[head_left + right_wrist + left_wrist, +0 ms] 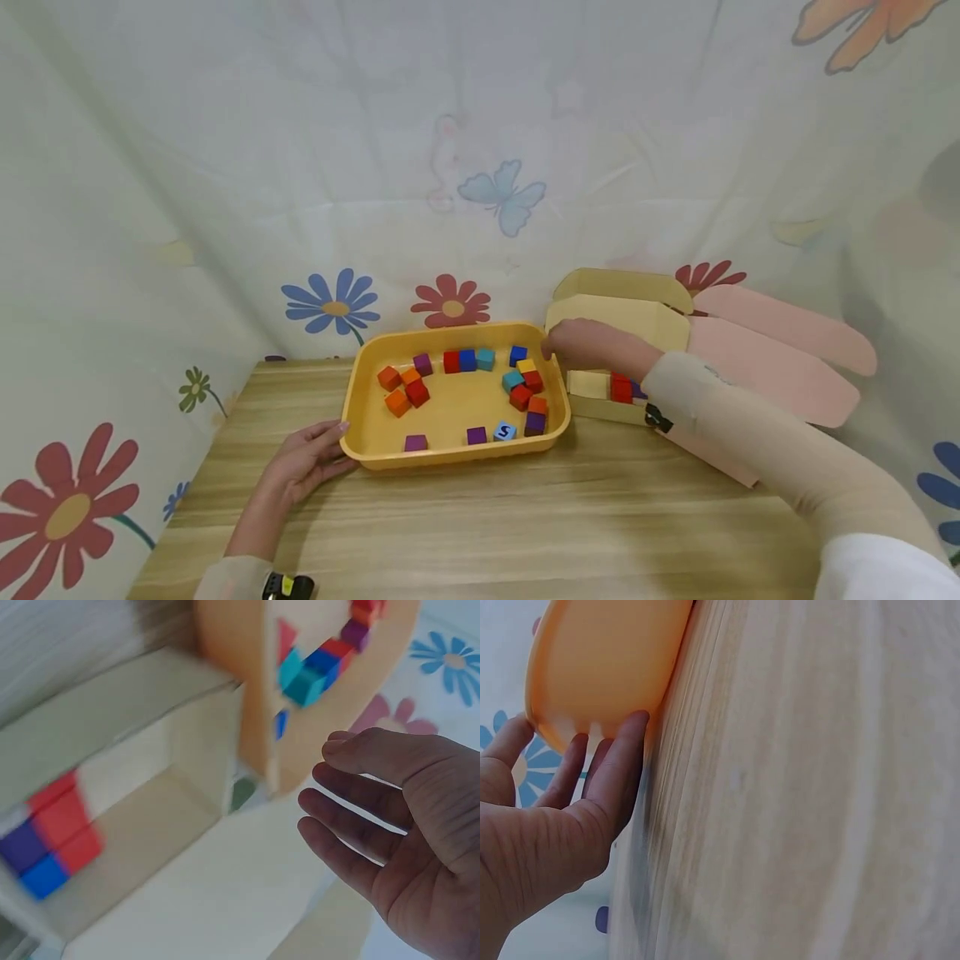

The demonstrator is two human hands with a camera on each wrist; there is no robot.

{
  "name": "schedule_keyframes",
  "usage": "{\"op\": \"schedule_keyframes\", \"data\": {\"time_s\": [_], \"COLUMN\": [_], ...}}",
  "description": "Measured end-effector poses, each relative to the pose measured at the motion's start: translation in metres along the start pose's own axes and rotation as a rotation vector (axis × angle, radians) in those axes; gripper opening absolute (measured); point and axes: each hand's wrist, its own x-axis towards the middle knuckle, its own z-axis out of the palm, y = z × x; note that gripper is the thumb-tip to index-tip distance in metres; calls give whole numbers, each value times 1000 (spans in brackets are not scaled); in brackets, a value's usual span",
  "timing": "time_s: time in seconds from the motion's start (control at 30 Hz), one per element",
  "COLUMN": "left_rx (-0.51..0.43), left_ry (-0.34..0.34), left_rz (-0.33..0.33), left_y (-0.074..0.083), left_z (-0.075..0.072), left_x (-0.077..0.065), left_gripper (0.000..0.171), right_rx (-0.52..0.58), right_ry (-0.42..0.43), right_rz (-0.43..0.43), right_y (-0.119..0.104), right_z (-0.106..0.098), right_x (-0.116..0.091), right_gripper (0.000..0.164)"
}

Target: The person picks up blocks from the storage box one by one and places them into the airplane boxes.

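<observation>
Head view: between the hands, the yellow tray (450,417) is touched at one end by the left hand (311,457), its fingers spread rather than clamped. Coloured blocks (417,392) are held inside, right of that hand. Near the tray's opposite corner, the right hand (596,346) is held empty, fingers apart; beside it, more blocks (61,817) are contained in a box (607,408).
</observation>
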Motion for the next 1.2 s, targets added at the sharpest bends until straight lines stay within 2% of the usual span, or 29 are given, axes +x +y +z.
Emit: {"op": "schedule_keyframes", "data": {"time_s": [0.13,0.33,0.43,0.57,0.67,0.8,1.07,1.2], "left_rx": [5,7,-5,-16,-8,0,-1,-8], "left_ry": [8,3,10,5,-3,11,2,2], "left_rz": [-2,-12,-16,-13,-10,2,7,12], "left_y": [-1,-3,-4,-4,-2,1,-3,-5], "left_z": [0,1,1,1,0,-1,0,-2], "left_x": [0,1,2,1,0,0,3,2], "left_gripper": [79,79,77,75,76,76,75,74], "right_rx": [13,-38,-54,-19,29,54,116,149], "right_ry": [-17,-47,-43,-70,-82,-44,-1,1], "right_rz": [-31,-113,-178,-257,-277,-284,-289,-295], "right_y": [-24,-62,-76,-90,-95,-96,-89,-93], "right_z": [-1,-1,2,9,14,21,43,47], "right_x": [24,72,97,126,142,159,181,190], "right_gripper": [22,25,25,29,34,38,35,37]}}
